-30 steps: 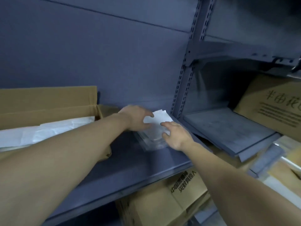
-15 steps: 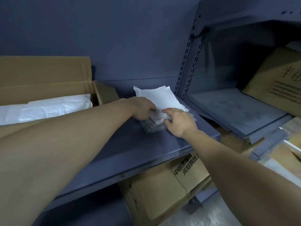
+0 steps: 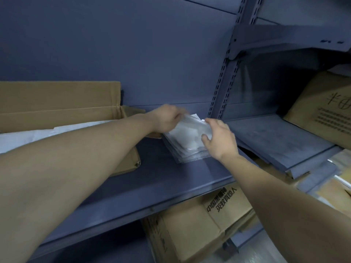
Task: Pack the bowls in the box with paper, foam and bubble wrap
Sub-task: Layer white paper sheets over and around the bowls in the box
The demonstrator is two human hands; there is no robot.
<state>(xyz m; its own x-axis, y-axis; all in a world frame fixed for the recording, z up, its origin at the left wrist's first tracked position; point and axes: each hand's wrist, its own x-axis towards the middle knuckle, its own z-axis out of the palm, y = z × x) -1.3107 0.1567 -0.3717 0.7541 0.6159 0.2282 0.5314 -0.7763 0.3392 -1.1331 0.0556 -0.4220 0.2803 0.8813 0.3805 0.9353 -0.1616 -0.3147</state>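
A small stack of translucent bubble-wrap sheets [image 3: 187, 144] lies on the grey metal shelf [image 3: 161, 179]. My left hand [image 3: 167, 118] grips the far left edge of the top sheet, which is tilted up off the stack. My right hand [image 3: 218, 137] holds the same sheet at its right edge, thumb and fingers pinched on it. A bit of white paper [image 3: 195, 116] shows behind the sheet. An open cardboard box [image 3: 62, 109] lined with white paper [image 3: 28, 135] stands at the left on the shelf. No bowls are in view.
A slotted shelf upright [image 3: 224, 88] rises just right of the stack. Beyond it lie loose grey shelf boards [image 3: 273, 137] and a printed carton [image 3: 326, 111]. Another printed carton [image 3: 205, 221] sits under the shelf.
The white sheet that stood lifted has dropped behind. Both hands now hold a translucent sheet by its edges, tilted up from the stack.
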